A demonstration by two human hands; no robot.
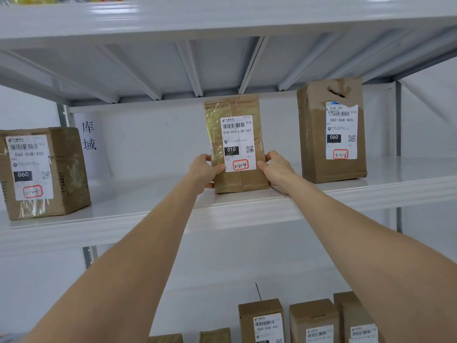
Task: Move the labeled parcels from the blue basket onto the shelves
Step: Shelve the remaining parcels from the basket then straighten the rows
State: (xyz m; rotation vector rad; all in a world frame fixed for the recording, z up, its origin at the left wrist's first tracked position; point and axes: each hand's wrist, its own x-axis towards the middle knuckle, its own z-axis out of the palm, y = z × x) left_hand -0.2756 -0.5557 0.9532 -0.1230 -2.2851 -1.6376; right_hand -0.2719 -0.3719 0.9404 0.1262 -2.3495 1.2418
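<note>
A brown taped parcel [237, 144] with a white label reading 010 and 3-2-4 stands upright on the white shelf [148, 209], near its front edge. My left hand [204, 172] grips its left side with the thumb on the front face. On the opposite edge my right hand [277, 169] holds it, thumb touching the label's lower corner. Both arms reach up from below. The blue basket is not in view.
On the same shelf a brown box [44, 172] labeled 060 stands at the left and a taller box [331, 132] marked 3-2-6 at the right. Several labeled boxes [311, 320] stand on the shelf below. Another shelf board [222, 18] hangs close overhead.
</note>
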